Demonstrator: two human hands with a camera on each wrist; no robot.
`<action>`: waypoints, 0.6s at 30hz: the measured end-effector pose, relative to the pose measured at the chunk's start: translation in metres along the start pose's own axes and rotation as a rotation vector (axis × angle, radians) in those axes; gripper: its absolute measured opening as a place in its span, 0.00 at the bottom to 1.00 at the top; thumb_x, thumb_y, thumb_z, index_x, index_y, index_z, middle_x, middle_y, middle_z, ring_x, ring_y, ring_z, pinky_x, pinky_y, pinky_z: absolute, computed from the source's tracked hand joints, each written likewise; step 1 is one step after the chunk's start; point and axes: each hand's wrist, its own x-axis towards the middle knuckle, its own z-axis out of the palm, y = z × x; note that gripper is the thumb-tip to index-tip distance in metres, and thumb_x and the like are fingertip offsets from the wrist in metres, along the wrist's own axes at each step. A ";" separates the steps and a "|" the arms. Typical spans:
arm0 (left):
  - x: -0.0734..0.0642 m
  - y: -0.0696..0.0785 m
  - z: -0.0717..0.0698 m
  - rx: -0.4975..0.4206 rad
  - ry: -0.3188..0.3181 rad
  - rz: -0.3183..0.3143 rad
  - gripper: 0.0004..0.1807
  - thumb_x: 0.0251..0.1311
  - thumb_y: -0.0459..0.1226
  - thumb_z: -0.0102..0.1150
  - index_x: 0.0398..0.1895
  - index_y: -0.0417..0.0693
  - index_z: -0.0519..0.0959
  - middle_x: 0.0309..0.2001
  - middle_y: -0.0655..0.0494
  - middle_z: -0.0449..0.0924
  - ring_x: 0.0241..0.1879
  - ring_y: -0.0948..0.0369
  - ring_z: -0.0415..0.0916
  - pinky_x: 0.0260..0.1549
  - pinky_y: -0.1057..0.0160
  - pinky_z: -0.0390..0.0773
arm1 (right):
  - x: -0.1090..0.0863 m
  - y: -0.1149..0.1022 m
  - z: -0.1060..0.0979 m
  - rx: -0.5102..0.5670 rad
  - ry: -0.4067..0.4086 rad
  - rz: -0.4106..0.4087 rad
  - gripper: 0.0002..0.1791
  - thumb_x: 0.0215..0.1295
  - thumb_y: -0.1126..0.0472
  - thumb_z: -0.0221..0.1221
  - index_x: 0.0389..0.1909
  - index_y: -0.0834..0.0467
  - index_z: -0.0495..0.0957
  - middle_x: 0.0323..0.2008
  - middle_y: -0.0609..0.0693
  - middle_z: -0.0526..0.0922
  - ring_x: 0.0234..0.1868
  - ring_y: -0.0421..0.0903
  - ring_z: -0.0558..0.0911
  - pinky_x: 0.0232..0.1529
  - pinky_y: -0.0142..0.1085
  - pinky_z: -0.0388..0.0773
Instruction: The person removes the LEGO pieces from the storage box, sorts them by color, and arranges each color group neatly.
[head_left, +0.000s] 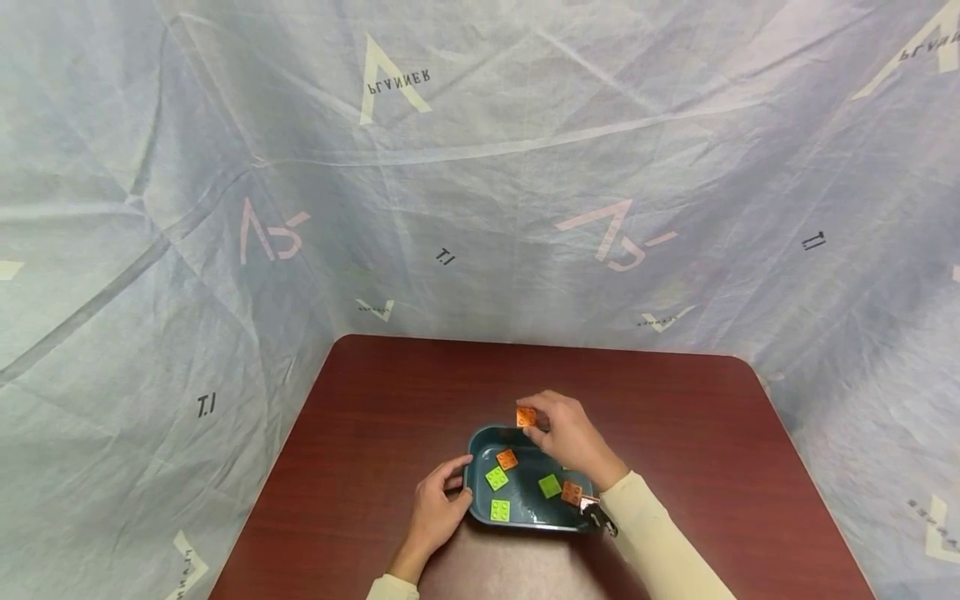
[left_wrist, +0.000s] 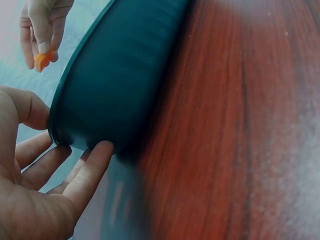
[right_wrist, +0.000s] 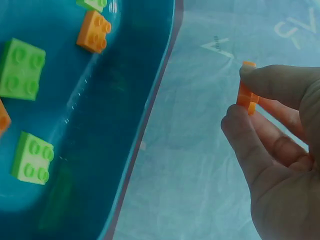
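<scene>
My right hand [head_left: 570, 435] pinches an orange toy building brick [head_left: 527, 417] between thumb and fingertips, held up over the far rim of a dark teal plastic tray [head_left: 525, 527]. In the right wrist view that brick [right_wrist: 246, 90] is seen edge-on, out past the tray's wall. My left hand [head_left: 438, 504] grips the tray's left end, its fingers at the rim and against the outer wall [left_wrist: 115, 75]. Inside the tray lie loose bricks: an orange one [head_left: 507, 459], a lime green one [head_left: 497, 477], another green one [head_left: 500, 510], and more toward the right. My right forearm hides the tray's right end.
The tray stands near the front of a reddish-brown wooden table [head_left: 390, 400]. Grey-white printed sheeting [head_left: 480, 208] hangs behind the table and at both sides. A small black-and-silver device [head_left: 598, 515] sits at my right wrist, overlapping the tray's right end.
</scene>
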 end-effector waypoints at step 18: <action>-0.001 -0.001 -0.002 0.001 -0.022 -0.033 0.27 0.58 0.28 0.67 0.63 0.51 0.84 0.57 0.48 0.87 0.49 0.53 0.89 0.47 0.63 0.86 | 0.048 0.009 0.015 -0.076 -0.044 0.007 0.21 0.64 0.64 0.73 0.58 0.58 0.85 0.49 0.50 0.86 0.41 0.43 0.83 0.42 0.36 0.86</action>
